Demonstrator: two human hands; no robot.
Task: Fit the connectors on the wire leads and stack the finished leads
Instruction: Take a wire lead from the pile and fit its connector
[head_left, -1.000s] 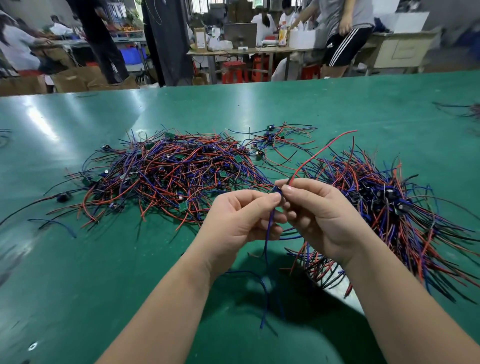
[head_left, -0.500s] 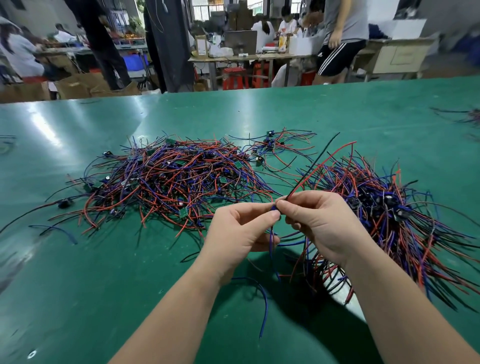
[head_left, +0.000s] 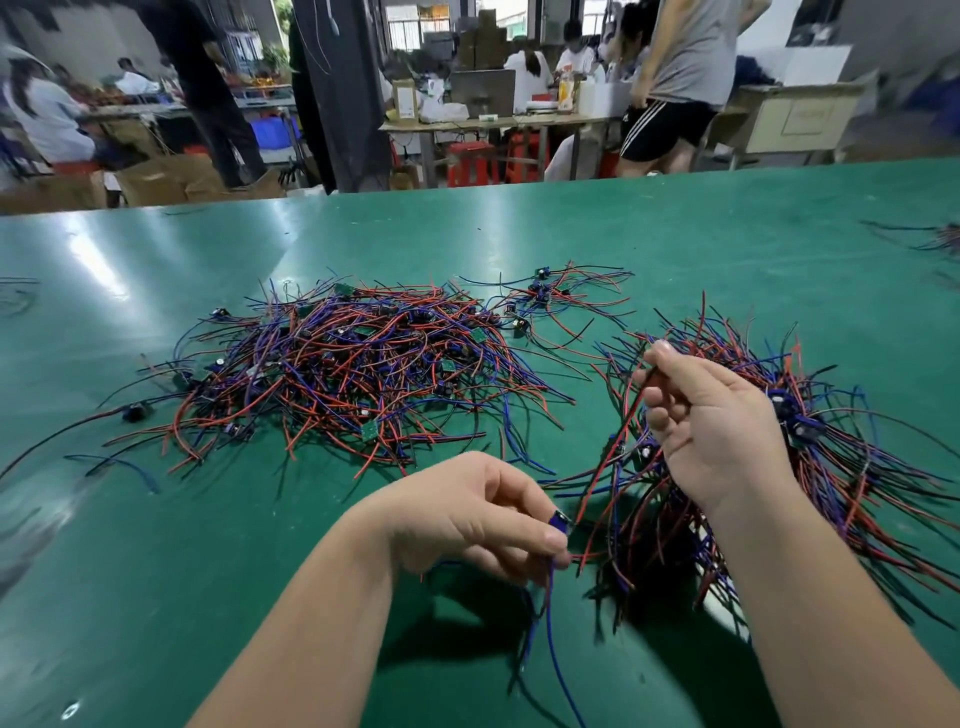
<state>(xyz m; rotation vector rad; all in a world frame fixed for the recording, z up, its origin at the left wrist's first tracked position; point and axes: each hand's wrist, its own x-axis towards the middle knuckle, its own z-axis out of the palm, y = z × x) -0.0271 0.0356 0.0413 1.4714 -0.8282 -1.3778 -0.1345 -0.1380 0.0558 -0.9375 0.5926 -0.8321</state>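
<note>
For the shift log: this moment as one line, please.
left hand: pinches blue lead | right hand: pinches black lead over right pile | left pile: on table

No legible text, number or brand name anywhere. Pale label on the brown carton (head_left: 405, 101) at the far tables: too blurred to read. Three white stripes down the black shorts (head_left: 660, 127) of a standing person (a stripe pattern only, no readable lettering). Panel on the beige cabinet (head_left: 808, 124): faint outline, nothing decipherable. Small green boards (head_left: 370, 430) among the wire leads (head_left: 337, 364) on the counter (head_left: 675, 234): markings too small to make out.
</note>
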